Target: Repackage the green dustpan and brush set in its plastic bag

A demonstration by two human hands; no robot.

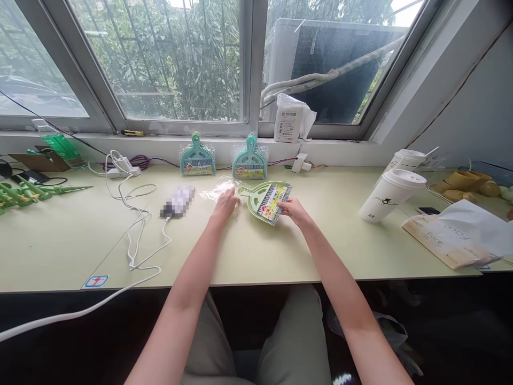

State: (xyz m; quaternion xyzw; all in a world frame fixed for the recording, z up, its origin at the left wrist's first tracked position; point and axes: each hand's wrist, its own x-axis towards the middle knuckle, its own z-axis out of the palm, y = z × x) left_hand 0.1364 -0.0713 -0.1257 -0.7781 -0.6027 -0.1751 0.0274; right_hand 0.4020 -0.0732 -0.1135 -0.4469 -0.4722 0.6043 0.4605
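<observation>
A light green dustpan [256, 188] with a small brush [267, 202] nested in it is tilted over the desk, its handle pointing left. A printed yellow and white label [276, 200] runs across the brush. My right hand [295, 210] grips the set by its right edge, fingers closed at the label's end. My left hand [226, 204] is just left of the dustpan handle, fingers curled down onto a crumpled clear plastic bag [214, 190]. Part of that bag is hidden behind the left hand.
Two wrapped teal dustpan sets [197, 158] lean on the wall below the window. A phone [178, 201] with a white cable [136, 235] lies left. White cups [390, 195] and a paper bag [460, 235] stand right. A box [287, 120] sits on the sill.
</observation>
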